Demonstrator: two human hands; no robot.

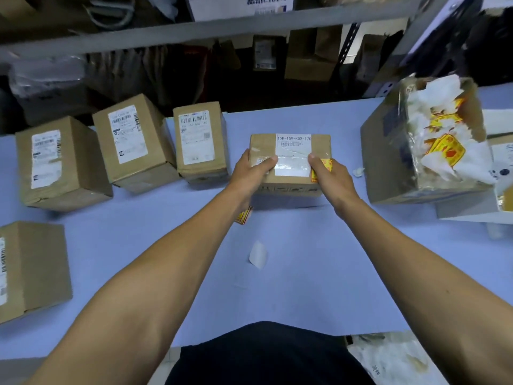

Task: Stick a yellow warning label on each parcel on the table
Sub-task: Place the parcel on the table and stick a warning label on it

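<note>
- The parcel (pixel 290 162) sits on the table (pixel 291 273) at centre, its far side near the back edge, directly ahead of the person. Its long axis runs left to right, and its white address slip faces up with the printed code along the far edge.
- A yellow label (pixel 324 168) lies on the parcel's top at the near right corner, partly under the right hand (pixel 330 176). It seems already stuck, or in the course of being pressed flat.
- Right hand: thumb lies on top beside the white slip, the other fingers curl down round the right end. I judge this grip both smooths the label and steadies the box.
- Left hand (pixel 249 176): thumb flat on the top, fingers wrapped round the left end, holding the parcel from the other side. With both ends held, the box is probably about to be slid or lifted away.
- A second yellow label (pixel 243 216) shows below the left wrist; whether it lies on the table or clings to the hand I cannot tell.
- A white backing scrap (pixel 258 254) lies nearer the person, likely peeled waste.
- At right, an open carton (pixel 388 162) holds yellow labels and white backing, close by for the right hand.
- At left, three parcels (pixel 133 143) stand in a row, a fourth (pixel 33 265) nearer; no yellow shows on their visible faces.
</note>
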